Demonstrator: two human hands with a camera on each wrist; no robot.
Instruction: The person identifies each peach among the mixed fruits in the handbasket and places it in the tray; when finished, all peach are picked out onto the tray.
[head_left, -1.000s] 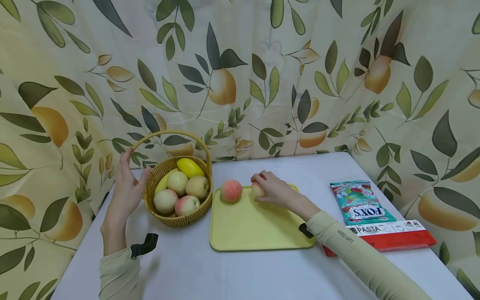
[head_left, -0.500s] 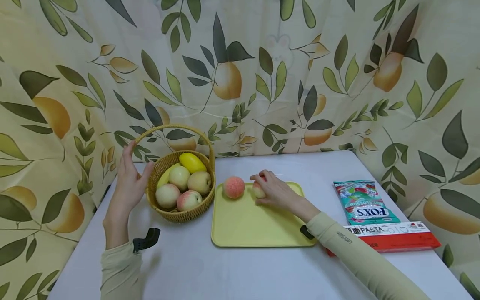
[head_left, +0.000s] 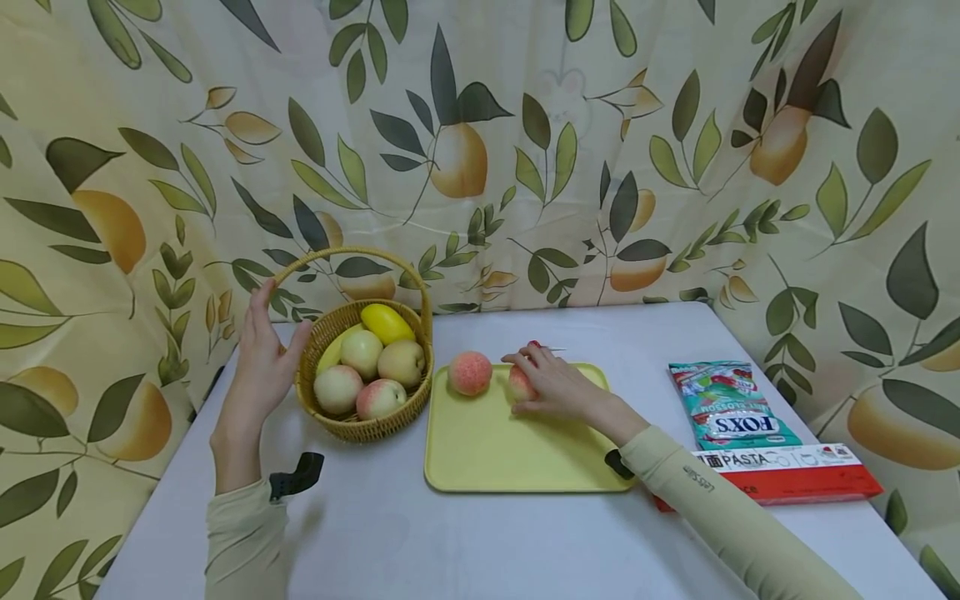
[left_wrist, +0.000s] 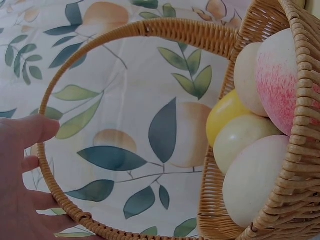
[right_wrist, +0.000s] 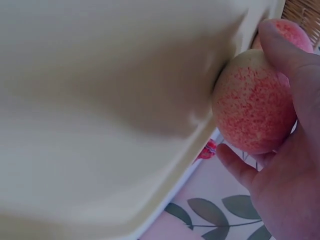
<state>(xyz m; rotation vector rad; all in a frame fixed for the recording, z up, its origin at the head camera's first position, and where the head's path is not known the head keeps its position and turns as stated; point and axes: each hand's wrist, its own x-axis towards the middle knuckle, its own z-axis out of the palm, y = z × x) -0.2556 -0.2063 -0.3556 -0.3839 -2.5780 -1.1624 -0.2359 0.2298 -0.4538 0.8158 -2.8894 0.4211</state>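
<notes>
Currently, the right hand [head_left: 562, 390] sits over the far part of a yellow tray [head_left: 525, 450], thumb and fingers curved round a speckled red peach [right_wrist: 255, 102]. Right wrist view: thumb along one side, other digits partly hidden behind the fruit, one finger extended away from it. How firm the hold is — cannot tell. The fruit is at the tray's far edge; a shadow falls across the tray surface beside it.

A pinker peach [head_left: 470, 373] lies on the tray at its far left corner, just beside the first and nearer the basket.

Left hand [head_left: 264, 358]: spread wide, fingers mostly straight, at the left side of a wicker basket [head_left: 367, 429]. The handle [left_wrist: 185, 32] runs between thumb and fingers; the thumb crosses in front of it. The basket stands upright, just left of the tray.

Basket contents: a plump yellow fruit [head_left: 386, 323] at the back, a banana-like fruit [head_left: 333, 352] partly covered, a pale green fruit [head_left: 361, 353], a brownish fruit [head_left: 401, 363], and two blushed fruits in front.

Right side of the white tablecloth [head_left: 375, 533]: a teal FOX'S packet [head_left: 731, 406], lettering inverted, touching a red-and-white PASTA box [head_left: 795, 479] — the latter partly hidden by the right sleeve [head_left: 720, 500].
</notes>
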